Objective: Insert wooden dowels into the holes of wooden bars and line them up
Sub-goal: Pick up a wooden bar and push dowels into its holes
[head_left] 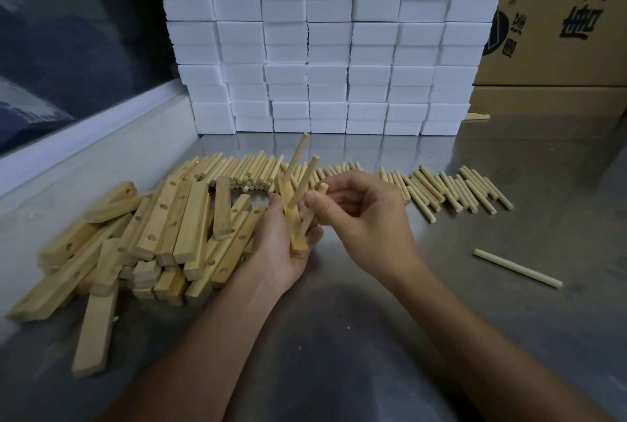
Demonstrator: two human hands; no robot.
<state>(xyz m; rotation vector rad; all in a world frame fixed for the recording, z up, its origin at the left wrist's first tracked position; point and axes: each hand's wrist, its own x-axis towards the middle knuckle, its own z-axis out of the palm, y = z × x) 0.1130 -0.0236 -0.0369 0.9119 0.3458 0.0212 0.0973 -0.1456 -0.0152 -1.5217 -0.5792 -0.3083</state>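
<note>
foam blocks (325,48) white, stacked at back of steel table (373,336). pale drilled bars heaped (135,235) at left; round dowels (441,191) in row behind. left hand (281,245) grasps bar (293,218) with two dowels standing; right hand (359,214) pinches third dowel (310,216) at its hole.

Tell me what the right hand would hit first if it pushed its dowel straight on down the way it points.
Most likely the wooden bar gripped by the left hand: the right hand pinches a dowel whose lower end sits at the bar's near end, though depth is unclear.
</note>
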